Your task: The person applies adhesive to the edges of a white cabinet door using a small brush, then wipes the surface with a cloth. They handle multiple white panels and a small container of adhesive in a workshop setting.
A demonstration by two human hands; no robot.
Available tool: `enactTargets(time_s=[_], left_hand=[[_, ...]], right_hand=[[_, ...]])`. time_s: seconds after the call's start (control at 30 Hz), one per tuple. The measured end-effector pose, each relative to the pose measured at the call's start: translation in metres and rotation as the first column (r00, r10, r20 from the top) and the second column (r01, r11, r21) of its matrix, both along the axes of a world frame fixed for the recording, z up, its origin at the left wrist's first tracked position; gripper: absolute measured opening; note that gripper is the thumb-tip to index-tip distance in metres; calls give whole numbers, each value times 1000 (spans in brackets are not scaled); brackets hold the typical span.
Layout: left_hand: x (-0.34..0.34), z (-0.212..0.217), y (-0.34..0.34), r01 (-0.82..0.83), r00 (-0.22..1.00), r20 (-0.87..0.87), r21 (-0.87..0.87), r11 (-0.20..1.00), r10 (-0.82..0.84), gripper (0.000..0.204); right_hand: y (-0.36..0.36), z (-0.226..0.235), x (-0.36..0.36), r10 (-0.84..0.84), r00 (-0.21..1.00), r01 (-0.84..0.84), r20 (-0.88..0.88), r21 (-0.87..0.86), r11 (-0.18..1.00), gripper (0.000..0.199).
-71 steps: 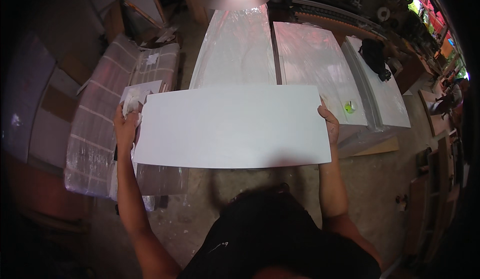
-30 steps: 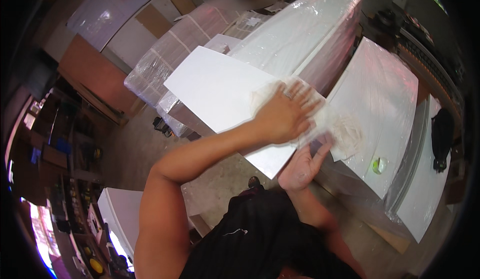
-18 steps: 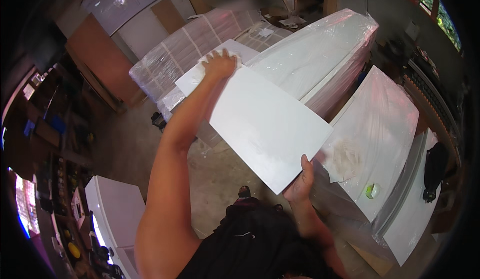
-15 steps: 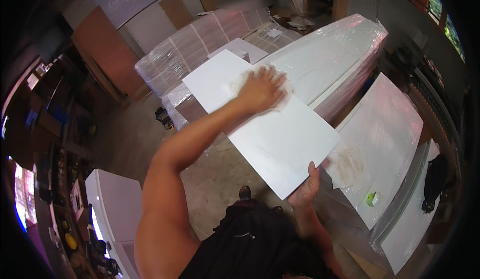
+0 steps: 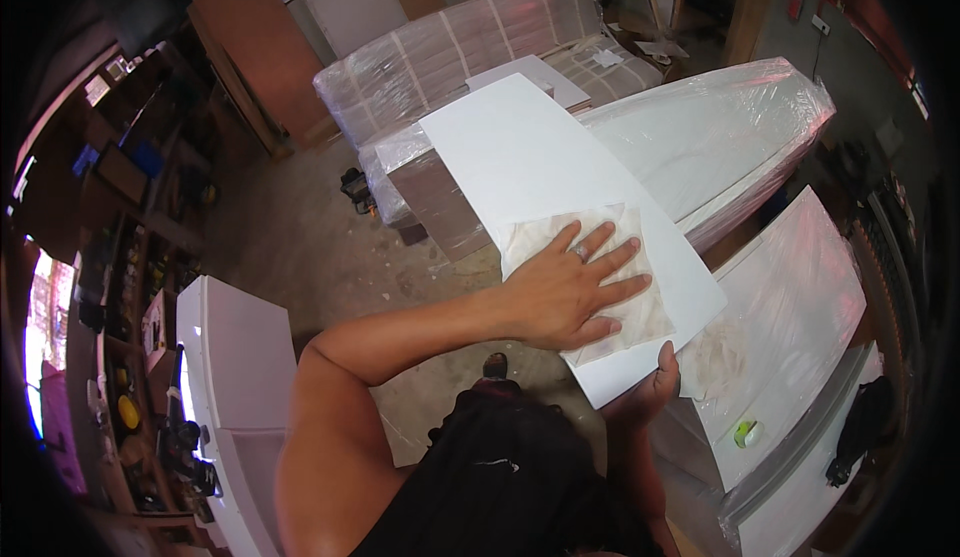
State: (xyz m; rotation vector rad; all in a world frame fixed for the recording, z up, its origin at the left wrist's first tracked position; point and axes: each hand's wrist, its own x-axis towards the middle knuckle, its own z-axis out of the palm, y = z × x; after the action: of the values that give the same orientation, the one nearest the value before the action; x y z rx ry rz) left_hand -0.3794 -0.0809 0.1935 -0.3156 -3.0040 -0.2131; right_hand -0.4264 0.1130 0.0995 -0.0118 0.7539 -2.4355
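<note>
A flat white board slants across the middle, its far end over the wrapped furniture. My left hand lies flat with fingers spread, pressing a stained off-white cloth onto the near half of the board. The cloth's middle is hidden under the palm. My right hand holds the board's near edge at the right, thumb upright beside the edge; its other fingers are mostly hidden below.
Behind the board are a plastic-wrapped couch and a long plastic-wrapped white piece. At right, another wrapped panel carries a second stained cloth and a green-and-white roll. A white cabinet and cluttered shelves stand left.
My left hand and the cloth have moved from the board's far half to its near half, toward me. The right hand keeps hold of the near edge. The whole view has shifted slightly.
</note>
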Motion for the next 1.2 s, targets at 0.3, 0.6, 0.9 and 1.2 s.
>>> enactTargets(time_s=[0.3, 0.6, 0.9, 1.2], left_hand=[[15, -51, -267, -691, 497, -221, 484, 537, 839, 50], [7, -68, -217, -524, 319, -276, 746, 411, 907, 47], [11, -79, -160, -523, 288, -302, 745, 414, 909, 51], [14, -92, -198, -429, 293, -413, 749, 505, 862, 50]], right_hand=[[3, 4, 4, 85, 996, -86, -39, -26, 996, 50], [6, 3, -3, 128, 988, -138, -83, -133, 982, 55], [12, 1, -6, 213, 970, -232, -120, -177, 956, 57], [12, -8, -7, 151, 955, -181, -255, -101, 978, 59]])
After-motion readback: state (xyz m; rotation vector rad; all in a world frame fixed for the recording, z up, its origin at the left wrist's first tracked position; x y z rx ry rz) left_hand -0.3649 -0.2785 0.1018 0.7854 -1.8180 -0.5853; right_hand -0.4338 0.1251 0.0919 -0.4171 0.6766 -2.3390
